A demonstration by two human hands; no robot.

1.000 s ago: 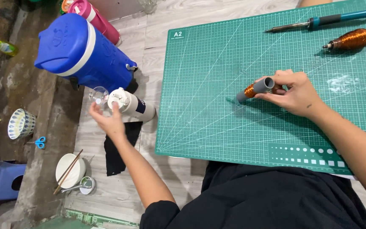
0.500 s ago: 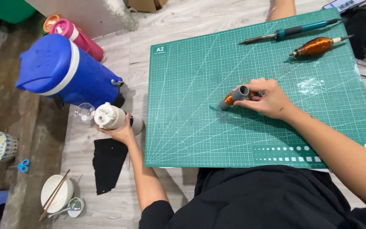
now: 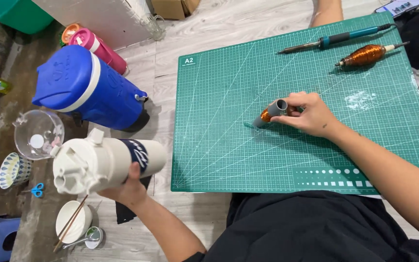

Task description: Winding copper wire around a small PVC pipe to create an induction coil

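Observation:
My left hand grips a white bottle with a dark label band and holds it lifted, lid toward the camera, left of the green cutting mat. My right hand rests on the mat and holds a short grey tube with copper wire wound at one end, its tip touching the mat surface.
A soldering iron and a copper wire spool on a stick lie at the mat's far side. A blue water jug, pink bottle, clear lid, patterned bowl, white bowl with chopsticks and blue scissors lie left.
My left hand has lifted the white bottle off the floor and brought it up toward the camera. My right hand stays on the mat with the grey tube.

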